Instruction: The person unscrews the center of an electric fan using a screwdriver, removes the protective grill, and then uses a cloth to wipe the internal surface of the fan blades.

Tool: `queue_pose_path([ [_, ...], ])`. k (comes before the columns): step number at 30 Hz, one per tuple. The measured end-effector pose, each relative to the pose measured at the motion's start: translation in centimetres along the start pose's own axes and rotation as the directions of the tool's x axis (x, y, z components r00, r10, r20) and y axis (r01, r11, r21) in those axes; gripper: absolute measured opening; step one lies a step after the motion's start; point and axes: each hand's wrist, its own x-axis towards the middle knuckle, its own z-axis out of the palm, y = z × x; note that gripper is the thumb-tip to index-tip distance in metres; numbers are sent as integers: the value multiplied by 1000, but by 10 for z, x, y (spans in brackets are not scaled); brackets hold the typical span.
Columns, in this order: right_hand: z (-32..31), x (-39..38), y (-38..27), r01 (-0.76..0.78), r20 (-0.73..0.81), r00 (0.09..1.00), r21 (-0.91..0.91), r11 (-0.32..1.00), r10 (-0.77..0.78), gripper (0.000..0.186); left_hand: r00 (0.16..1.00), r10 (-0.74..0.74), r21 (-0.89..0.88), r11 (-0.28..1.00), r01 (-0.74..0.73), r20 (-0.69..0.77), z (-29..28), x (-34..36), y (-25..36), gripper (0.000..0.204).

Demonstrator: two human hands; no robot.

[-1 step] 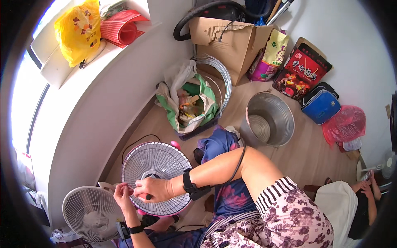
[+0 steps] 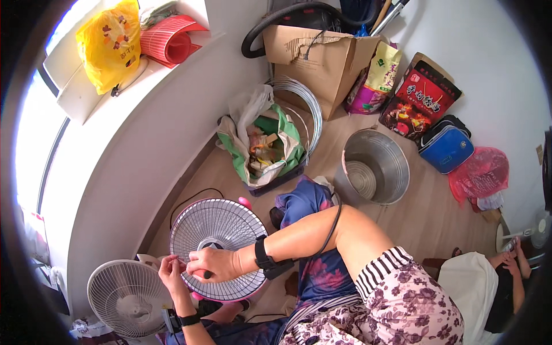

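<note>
A round heater fan with a wire grille and pink trim point(image 2: 221, 230) lies below me, facing up. My right hand point(image 2: 211, 264) is over its lower left, fingers curled round a small dark-handled item point(image 2: 205, 275), perhaps a tool; its other end is hidden. Just left of it, my left hand point(image 2: 171, 270) pinches at the grille's rim, fingertips close to my right hand's; what they grip is too small to make out. Beside them, at the lower left, is a white fan point(image 2: 127, 290) with a round grille.
A metal bucket point(image 2: 391, 164), green-and-white bag point(image 2: 227, 138), cardboard box point(image 2: 322, 86) and several bags stand beyond. A curved ledge point(image 2: 86, 115) holds a yellow bag point(image 2: 109, 40) and red roll point(image 2: 172, 46). Another person point(image 2: 512, 287) sits at the lower right, near a small fan point(image 2: 539, 230).
</note>
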Motion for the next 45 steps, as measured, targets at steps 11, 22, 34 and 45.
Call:
queue_pose_path([
  [11,-2,2,2,-15,12,1000,-27,1000,16,17,1000,-2,6,1000,2,-8,2,3,1,6],
  [22,0,1,1,-5,15,1000,-52,999,5,18,1000,5,22,1000,-6,27,1,-1,4,8],
  [34,2,2,1,-33,-2,999,-74,997,33,24,1000,-2,25,1000,2,-4,-3,2,-6,8],
  [45,-1,1,-4,-53,29,998,-85,995,56,30,1000,-19,-13,1000,19,9,-2,-1,-5,7],
])
